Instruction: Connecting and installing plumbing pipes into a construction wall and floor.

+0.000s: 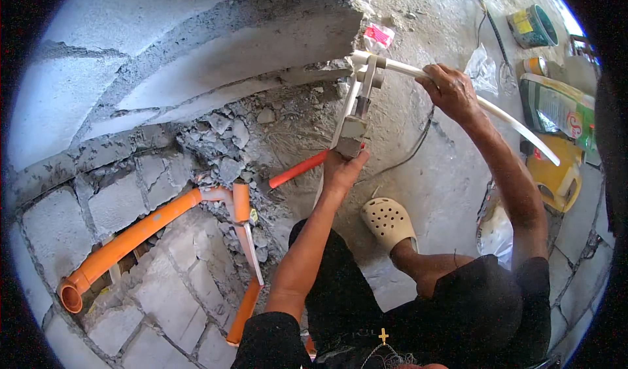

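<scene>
My left hand (341, 171) is closed round the grey block-like body of a metal tool (358, 117), apparently a pipe welder, with round sockets at its upper end. My right hand (448, 87) grips a white plastic pipe (510, 120), whose left end reaches the tool's top socket. Another white length (345, 116) runs down beside the tool, partly behind my left hand. A red bar or handle (297, 169) with a dark end lies left of that hand; whether it joins the tool I cannot tell.
Orange drain pipes (144, 231) cross broken blockwork (176, 277) and rubble (229, 140). Grey walling (216, 55) fills the upper left. A bucket (531, 27), jugs (549, 173), plastic bags (483, 68) and a cable (422, 140) are on the right. My clog-shod foot (386, 222) is on the concrete.
</scene>
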Tool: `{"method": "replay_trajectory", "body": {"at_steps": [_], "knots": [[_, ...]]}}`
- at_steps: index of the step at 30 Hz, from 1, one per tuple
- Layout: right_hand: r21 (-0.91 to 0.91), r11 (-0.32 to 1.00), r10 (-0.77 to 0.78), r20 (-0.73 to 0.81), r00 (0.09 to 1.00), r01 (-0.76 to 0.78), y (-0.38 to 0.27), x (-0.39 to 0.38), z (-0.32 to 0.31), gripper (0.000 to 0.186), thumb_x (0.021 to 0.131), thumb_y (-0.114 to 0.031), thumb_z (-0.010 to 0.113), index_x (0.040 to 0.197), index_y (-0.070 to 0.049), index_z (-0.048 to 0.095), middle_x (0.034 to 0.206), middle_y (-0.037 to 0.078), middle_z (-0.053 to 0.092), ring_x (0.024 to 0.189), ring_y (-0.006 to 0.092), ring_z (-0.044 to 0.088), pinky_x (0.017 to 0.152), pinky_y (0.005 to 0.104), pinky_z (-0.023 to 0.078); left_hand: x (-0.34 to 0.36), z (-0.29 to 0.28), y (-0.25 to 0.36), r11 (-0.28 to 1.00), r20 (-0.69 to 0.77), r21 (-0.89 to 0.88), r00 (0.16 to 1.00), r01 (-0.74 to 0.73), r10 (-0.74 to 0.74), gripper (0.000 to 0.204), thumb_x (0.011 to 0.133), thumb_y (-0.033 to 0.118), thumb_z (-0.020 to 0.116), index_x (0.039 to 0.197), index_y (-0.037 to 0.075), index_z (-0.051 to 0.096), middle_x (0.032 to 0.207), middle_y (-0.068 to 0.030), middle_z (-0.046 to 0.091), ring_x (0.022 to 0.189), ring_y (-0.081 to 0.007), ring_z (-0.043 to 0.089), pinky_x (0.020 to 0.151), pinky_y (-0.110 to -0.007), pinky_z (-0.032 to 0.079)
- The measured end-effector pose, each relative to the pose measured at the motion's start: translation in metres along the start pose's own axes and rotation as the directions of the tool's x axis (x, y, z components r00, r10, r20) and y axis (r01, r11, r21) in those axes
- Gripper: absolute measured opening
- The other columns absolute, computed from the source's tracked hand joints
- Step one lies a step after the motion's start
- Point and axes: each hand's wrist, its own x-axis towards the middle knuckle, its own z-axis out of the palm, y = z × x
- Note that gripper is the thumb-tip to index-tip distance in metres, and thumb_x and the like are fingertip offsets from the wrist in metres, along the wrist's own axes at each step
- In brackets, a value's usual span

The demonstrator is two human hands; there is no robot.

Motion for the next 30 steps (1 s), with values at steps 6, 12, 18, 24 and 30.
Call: {"method": "replay_trajectory", "body": {"at_steps": [6, 12, 18, 24, 30], "knots": [[0.027, 1.000, 0.004, -0.009, 1.000, -0.004, 0.001, -0.005, 0.002, 0.022, 0.091, -0.027, 0.066, 0.094, -0.006, 0.065, 0.078, 0.014, 0.064, 0.068, 0.0340, 0.065, 0.059, 0.0448, 0.050, 0.000, -0.003, -0.001, 0.994, -0.010, 0.109, 1.000, -0.022, 0.023, 0.034, 0.077, 0.025, 0.077, 0.102, 0.004, 0.067, 0.085, -0.0033, 0.068, 0.066, -0.0133, 0.060, 0.057, -0.032, 0.049], [0.057, 0.998, 0.004, -0.052, 0.999, -0.001, 0.000, -0.007, 0.003, 0.026, 0.091, -0.030, 0.067, 0.084, -0.007, 0.058, 0.072, 0.014, 0.061, 0.066, 0.0363, 0.063, 0.056, 0.0474, 0.048, 0.004, -0.007, -0.002, 0.995, 0.027, 0.076, 0.997, -0.068, 0.066, 0.029, 0.075, 0.023, 0.077, 0.093, 0.002, 0.068, 0.088, -0.0061, 0.071, 0.080, -0.0160, 0.066, 0.074, -0.034, 0.052], [0.065, 0.998, 0.006, -0.041, 0.999, -0.003, -0.001, -0.007, 0.002, 0.026, 0.091, -0.029, 0.066, 0.082, -0.006, 0.058, 0.071, 0.014, 0.061, 0.065, 0.0372, 0.062, 0.056, 0.0469, 0.049, 0.002, -0.010, 0.002, 0.986, 0.025, 0.129, 0.994, -0.110, 0.107, 0.034, 0.074, 0.026, 0.077, 0.096, 0.002, 0.069, 0.088, -0.0076, 0.072, 0.081, -0.0179, 0.068, 0.074, -0.035, 0.052], [0.047, 0.999, 0.020, 0.010, 1.000, -0.021, 0.003, -0.013, -0.002, 0.026, 0.094, -0.030, 0.063, 0.092, -0.004, 0.064, 0.074, 0.016, 0.062, 0.066, 0.0355, 0.064, 0.058, 0.0448, 0.049, 0.001, -0.005, 0.007, 0.972, 0.024, 0.207, 0.994, -0.109, 0.106, 0.030, 0.075, 0.026, 0.076, 0.093, 0.002, 0.070, 0.086, -0.0083, 0.073, 0.080, -0.0180, 0.069, 0.072, -0.035, 0.053], [0.073, 0.996, 0.058, -0.001, 0.998, -0.058, 0.000, -0.014, 0.000, 0.029, 0.092, -0.031, 0.065, 0.081, -0.006, 0.059, 0.071, 0.015, 0.062, 0.063, 0.0387, 0.062, 0.057, 0.0481, 0.049, 0.001, -0.004, 0.004, 0.975, 0.020, 0.185, 0.992, -0.125, 0.124, 0.027, 0.078, 0.025, 0.075, 0.092, 0.002, 0.070, 0.086, -0.0086, 0.073, 0.080, -0.0178, 0.069, 0.072, -0.035, 0.053]]}}
